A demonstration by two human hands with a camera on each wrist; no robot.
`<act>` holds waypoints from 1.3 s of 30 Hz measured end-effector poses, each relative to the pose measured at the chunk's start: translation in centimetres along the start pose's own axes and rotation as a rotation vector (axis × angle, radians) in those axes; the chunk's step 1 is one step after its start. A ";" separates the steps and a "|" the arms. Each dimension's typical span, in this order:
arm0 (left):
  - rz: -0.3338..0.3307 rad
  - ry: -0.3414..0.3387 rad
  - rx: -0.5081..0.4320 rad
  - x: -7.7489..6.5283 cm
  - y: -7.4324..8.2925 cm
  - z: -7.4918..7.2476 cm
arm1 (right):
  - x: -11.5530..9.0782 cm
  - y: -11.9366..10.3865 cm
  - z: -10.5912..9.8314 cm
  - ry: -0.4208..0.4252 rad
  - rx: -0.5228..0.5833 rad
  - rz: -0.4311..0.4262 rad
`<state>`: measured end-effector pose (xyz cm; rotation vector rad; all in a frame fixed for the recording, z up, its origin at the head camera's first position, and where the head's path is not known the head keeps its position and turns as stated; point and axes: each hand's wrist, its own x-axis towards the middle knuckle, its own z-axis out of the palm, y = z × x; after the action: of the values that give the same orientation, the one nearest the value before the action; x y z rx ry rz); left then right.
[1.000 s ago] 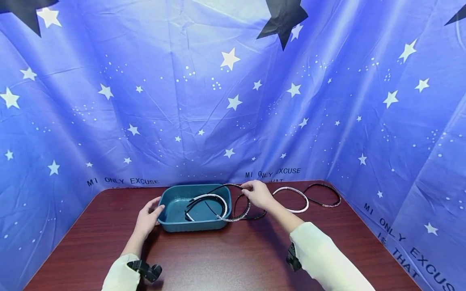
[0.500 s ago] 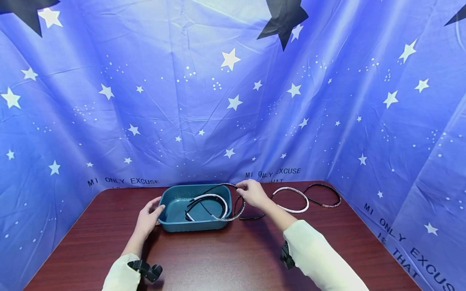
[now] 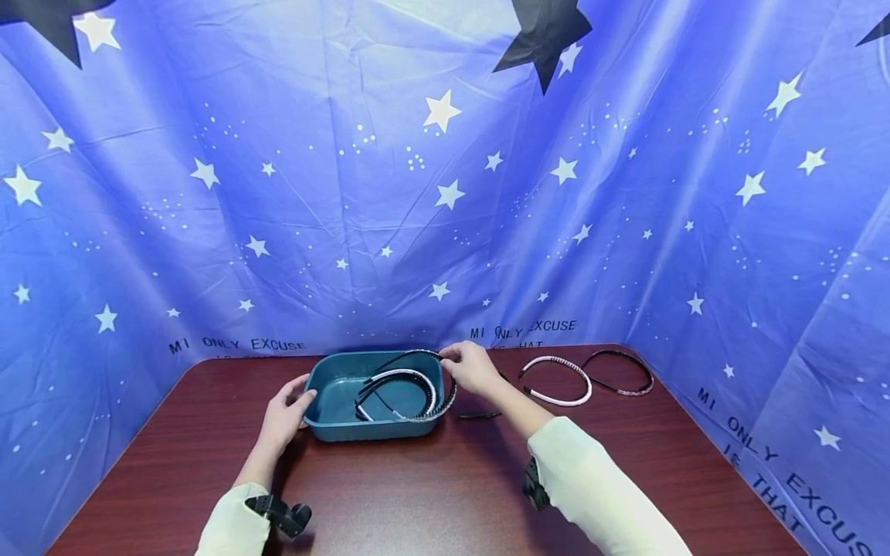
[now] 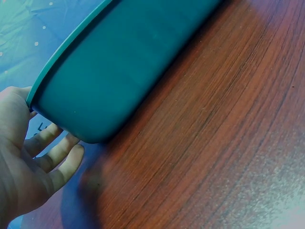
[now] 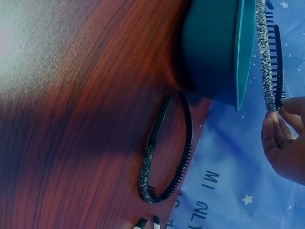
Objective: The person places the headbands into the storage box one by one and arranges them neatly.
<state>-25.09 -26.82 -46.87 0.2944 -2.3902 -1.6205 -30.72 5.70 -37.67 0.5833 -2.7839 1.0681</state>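
Observation:
My left hand (image 3: pixel 282 415) holds the left end of a teal plastic basin (image 3: pixel 368 432), thumb at the rim and fingers outside the wall. In the right wrist view, a silver glittery headband (image 5: pixel 264 57) with comb teeth is pinched between the thumb and fingers of my right hand (image 5: pixel 288 143). In the head view this headband hangs over the basin's right side, its ends reaching inside. A white headband (image 3: pixel 432 398) lies in the basin, and a dark toothed band shows beside it. My right hand is above the table, just right of the basin.
On the table (image 3: pixel 403 502), right of the basin, a dark glitter headband (image 5: pixel 145 174) lies partly behind my right arm in the head view. Farther right lie a white headband (image 3: pixel 580 398) and a black one with a glittery stretch (image 3: pixel 636 393). A starry blue curtain (image 3: pixel 389 193) hangs behind.
My right hand has moved left with the glittery headband, bringing it further over the basin. My left hand has stayed at the basin's left end.

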 end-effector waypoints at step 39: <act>-0.008 0.003 0.008 0.2 -0.2 0.0 | 0.6 -0.9 3.7 0.115 0.008 0.029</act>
<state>-25.23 -26.92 -47.07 0.3081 -2.3970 -1.6135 -30.74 2.47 -39.76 0.4673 -2.6981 1.0826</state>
